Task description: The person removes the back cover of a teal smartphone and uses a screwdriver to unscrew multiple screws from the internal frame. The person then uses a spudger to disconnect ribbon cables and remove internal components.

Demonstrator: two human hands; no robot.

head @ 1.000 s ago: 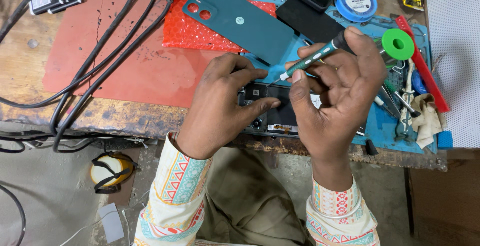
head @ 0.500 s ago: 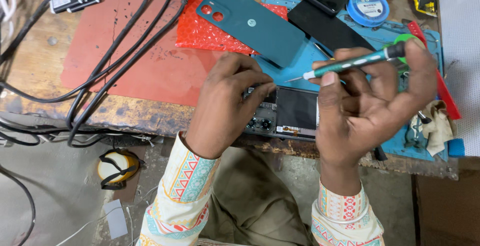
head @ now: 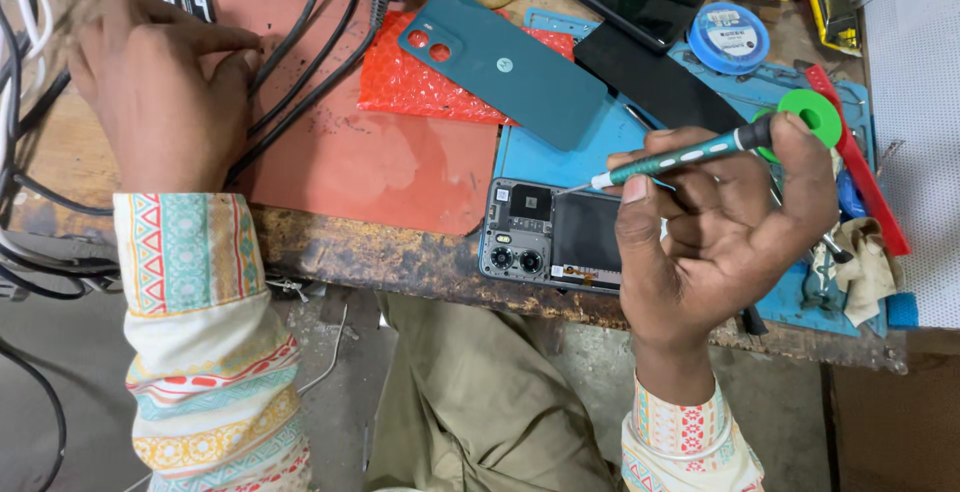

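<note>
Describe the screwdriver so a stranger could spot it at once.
Start at the blue mat on the bench's right half, where the opened phone lies. Above it, the right hand holds the screwdriver. It alone has a green shaft and a round bright-green cap.

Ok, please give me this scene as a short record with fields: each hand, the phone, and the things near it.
left hand: at the far left of the bench, on the black cables, away from the phone
right hand: holds a green screwdriver, tip just above the phone
phone: back removed, insides showing, at the bench edge
back cover: teal, lying on red bubble wrap
mats: red mat on the left, blue mat under the phone
</note>
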